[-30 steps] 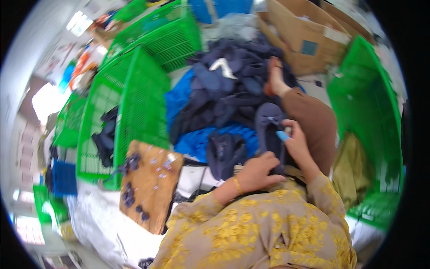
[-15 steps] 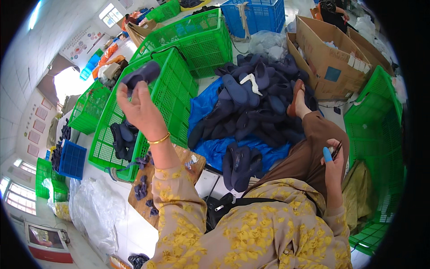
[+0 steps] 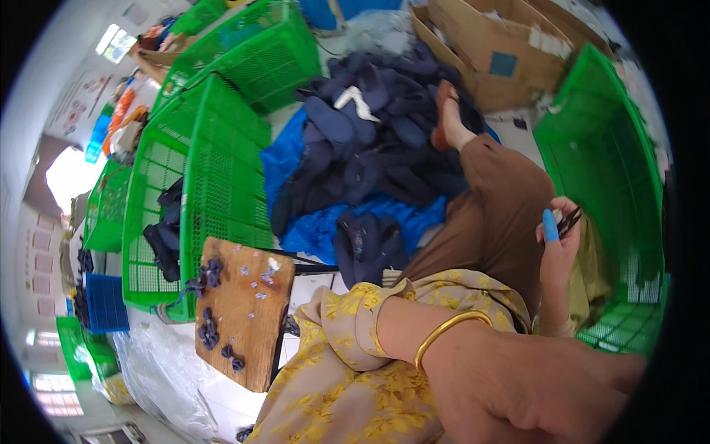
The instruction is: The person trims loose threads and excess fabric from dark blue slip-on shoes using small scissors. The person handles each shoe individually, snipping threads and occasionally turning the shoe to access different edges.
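My left hand, with a gold bangle at its wrist, is large and close at the lower right. Its fingers are out of sight, so whether they hold anything does not show. My right hand is beside my right knee, its thumb in a blue cover. It is closed on a small dark pointed tool, whose exact kind is unclear. Ahead, a heap of dark navy slippers lies on a blue plastic sheet. Several slippers stand together at the heap's near edge.
To my left, a wooden board bears dark fabric bows and small scraps. Beyond it, a green crate has dark slippers inside. Another green crate stands at right; a cardboard box is behind the heap. Clear plastic covers floor at left.
My left hand has swung from above the green crate at left to the lower right; the dark slipper it held is no longer visible. The right hand keeps its tool. The view has shifted.
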{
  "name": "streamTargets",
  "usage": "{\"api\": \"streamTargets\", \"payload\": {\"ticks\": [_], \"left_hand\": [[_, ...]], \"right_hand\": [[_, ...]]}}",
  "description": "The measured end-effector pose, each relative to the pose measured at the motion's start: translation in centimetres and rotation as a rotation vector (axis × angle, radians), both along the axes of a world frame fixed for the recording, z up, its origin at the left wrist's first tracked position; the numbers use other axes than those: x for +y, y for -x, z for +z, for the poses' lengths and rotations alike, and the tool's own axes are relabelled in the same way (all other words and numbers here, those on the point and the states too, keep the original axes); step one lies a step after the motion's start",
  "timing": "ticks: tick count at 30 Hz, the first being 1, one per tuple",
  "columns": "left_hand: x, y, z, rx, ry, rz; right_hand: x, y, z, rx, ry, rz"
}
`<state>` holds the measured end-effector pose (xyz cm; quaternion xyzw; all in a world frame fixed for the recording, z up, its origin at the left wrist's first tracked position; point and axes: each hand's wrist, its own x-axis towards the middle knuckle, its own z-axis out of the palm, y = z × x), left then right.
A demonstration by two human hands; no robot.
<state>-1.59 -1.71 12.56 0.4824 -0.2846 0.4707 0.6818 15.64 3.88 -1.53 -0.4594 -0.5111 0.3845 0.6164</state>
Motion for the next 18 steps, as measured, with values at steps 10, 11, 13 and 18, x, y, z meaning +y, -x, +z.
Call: {"api": "streamTargets", "payload": {"ticks": [10,11,13,18], "left_hand": [[3.0,-3.7,-0.6,-0.297,0.36,-0.113],[3.5,-3.6,-0.8,-0.322,0.404,-0.105],[4.7,-3.2,-1.3,-0.341,0.491,-0.086],[13.6,4.0,-6.7,0.271,0.189,-0.178]], "right_hand": [[4.4,-2.9,0.2,-0.116,-0.052,-0.197],[5.1,-3.0,0.1,-0.133,-0.05,-0.21],[6.4,-3.2,0.0,-0.153,-0.038,-0.236],[9.0,-2.6,-0.5,-0.197,0.021,-0.291]]}}
